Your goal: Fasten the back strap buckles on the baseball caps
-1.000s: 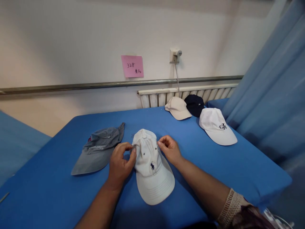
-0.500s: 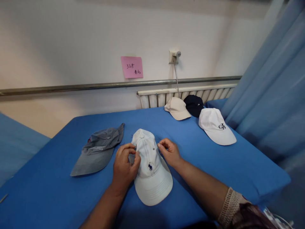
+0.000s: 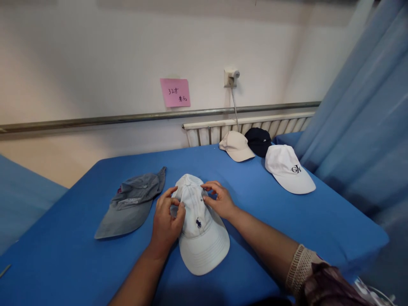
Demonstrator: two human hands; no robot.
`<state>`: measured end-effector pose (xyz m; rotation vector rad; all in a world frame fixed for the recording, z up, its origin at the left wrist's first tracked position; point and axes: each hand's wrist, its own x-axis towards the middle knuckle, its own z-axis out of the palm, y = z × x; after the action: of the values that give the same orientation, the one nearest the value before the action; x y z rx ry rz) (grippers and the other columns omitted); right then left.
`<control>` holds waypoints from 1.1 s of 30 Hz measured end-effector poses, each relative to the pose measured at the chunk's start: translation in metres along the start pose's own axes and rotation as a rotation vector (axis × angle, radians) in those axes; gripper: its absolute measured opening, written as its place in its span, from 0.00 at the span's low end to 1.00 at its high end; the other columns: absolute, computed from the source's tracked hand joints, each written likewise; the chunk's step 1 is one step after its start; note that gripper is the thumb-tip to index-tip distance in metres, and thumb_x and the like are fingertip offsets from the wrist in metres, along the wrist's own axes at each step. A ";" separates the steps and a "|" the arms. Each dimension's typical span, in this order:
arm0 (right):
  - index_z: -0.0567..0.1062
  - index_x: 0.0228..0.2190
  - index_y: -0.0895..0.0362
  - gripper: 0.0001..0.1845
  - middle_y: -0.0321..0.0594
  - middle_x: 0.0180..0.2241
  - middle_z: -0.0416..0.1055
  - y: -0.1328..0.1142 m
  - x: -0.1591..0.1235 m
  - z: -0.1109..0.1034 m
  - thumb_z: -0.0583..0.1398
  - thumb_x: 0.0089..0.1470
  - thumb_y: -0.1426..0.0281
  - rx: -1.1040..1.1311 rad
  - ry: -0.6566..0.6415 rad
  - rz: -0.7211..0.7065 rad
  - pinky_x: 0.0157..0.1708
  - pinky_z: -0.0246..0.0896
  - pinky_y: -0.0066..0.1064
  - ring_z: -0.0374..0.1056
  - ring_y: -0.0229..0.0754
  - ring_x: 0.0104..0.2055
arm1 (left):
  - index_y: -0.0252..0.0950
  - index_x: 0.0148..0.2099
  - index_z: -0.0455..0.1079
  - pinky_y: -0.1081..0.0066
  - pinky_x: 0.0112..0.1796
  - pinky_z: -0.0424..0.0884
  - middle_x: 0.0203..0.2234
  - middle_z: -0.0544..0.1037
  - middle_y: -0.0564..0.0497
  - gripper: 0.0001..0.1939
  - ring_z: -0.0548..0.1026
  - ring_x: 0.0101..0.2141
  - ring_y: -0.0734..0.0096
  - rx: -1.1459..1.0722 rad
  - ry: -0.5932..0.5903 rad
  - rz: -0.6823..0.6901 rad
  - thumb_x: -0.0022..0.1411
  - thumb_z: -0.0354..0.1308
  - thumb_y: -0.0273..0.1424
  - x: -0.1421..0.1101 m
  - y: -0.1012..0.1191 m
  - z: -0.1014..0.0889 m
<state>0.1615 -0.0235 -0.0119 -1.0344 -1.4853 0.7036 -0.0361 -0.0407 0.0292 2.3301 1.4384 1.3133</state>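
A pale, washed-out baseball cap (image 3: 193, 214) with a dark horse-and-rider emblem rests on the blue-covered table, its brim toward me. At the left side of its crown, my left hand (image 3: 168, 216) has fingers and thumb curled in on the fabric. My right hand (image 3: 220, 200) grips the crown's right side, thumb below and fingers above near a small eyelet. A grey-blue cap (image 3: 132, 204), creased and with its strap end sticking up, lies to the left, apart from my hand.
Toward the back right of the table (image 3: 287, 229) sit a beige cap (image 3: 236, 145), a navy cap (image 3: 259, 141) and a white cap (image 3: 288, 170) with black letters. Behind are a radiator (image 3: 210, 131) and a metal rail (image 3: 127, 118). A blue curtain (image 3: 360, 119) hangs at the right.
My right hand has moved left and in, from the cap's right edge onto its crown. The left hand has barely shifted, its index finger now raised a little along the crown.
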 end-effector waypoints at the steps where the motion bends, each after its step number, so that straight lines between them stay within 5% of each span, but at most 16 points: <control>1: 0.77 0.40 0.53 0.15 0.40 0.42 0.72 0.001 0.002 0.002 0.63 0.48 0.75 -0.008 0.008 -0.013 0.41 0.66 0.32 0.69 0.40 0.41 | 0.39 0.32 0.62 0.55 0.53 0.67 0.53 0.72 0.41 0.05 0.70 0.55 0.54 -0.010 -0.008 -0.003 0.62 0.54 0.31 0.000 -0.001 0.000; 4: 0.75 0.31 0.55 0.04 0.38 0.35 0.72 0.002 0.007 0.005 0.62 0.50 0.74 -0.043 0.061 -0.071 0.40 0.65 0.32 0.69 0.40 0.39 | 0.39 0.32 0.62 0.56 0.51 0.69 0.52 0.73 0.42 0.06 0.71 0.53 0.55 -0.020 -0.005 0.001 0.62 0.54 0.31 0.001 -0.002 0.001; 10: 0.72 0.30 0.55 0.05 0.37 0.31 0.70 -0.007 0.013 -0.011 0.59 0.50 0.76 -0.164 0.066 -0.160 0.38 0.64 0.31 0.67 0.39 0.34 | 0.39 0.31 0.64 0.55 0.52 0.68 0.50 0.74 0.42 0.06 0.71 0.52 0.54 0.069 0.095 0.049 0.62 0.55 0.32 0.002 -0.005 -0.007; 18: 0.71 0.29 0.54 0.04 0.37 0.32 0.71 -0.015 0.004 -0.020 0.58 0.50 0.75 -0.093 0.076 -0.163 0.38 0.65 0.30 0.69 0.39 0.34 | 0.39 0.45 0.72 0.52 0.55 0.65 0.52 0.75 0.43 0.13 0.70 0.55 0.53 -0.039 -0.028 -0.119 0.61 0.56 0.40 0.012 -0.032 -0.004; 21: 0.71 0.29 0.54 0.04 0.37 0.32 0.71 -0.014 0.004 -0.018 0.58 0.50 0.75 -0.088 0.077 -0.147 0.38 0.65 0.31 0.69 0.39 0.34 | 0.39 0.36 0.74 0.51 0.55 0.65 0.48 0.77 0.43 0.13 0.72 0.52 0.52 0.002 -0.123 -0.132 0.60 0.55 0.43 0.018 -0.043 0.000; 26: 0.72 0.28 0.55 0.04 0.37 0.32 0.71 -0.013 0.003 -0.020 0.58 0.49 0.74 -0.107 0.100 -0.124 0.38 0.65 0.31 0.68 0.39 0.34 | 0.38 0.33 0.71 0.56 0.52 0.67 0.45 0.78 0.44 0.12 0.74 0.47 0.57 -0.028 0.030 -0.192 0.61 0.54 0.40 0.021 -0.047 -0.003; 33: 0.73 0.28 0.55 0.03 0.38 0.32 0.72 -0.011 0.001 -0.021 0.58 0.52 0.72 -0.108 0.115 -0.079 0.38 0.65 0.32 0.68 0.40 0.35 | 0.38 0.33 0.69 0.57 0.53 0.67 0.45 0.77 0.43 0.11 0.74 0.48 0.57 -0.077 -0.011 -0.238 0.61 0.53 0.40 0.018 -0.048 -0.002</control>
<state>0.1794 -0.0304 0.0022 -1.0743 -1.4680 0.5043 -0.0671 -0.0013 0.0179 2.0407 1.5739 1.2633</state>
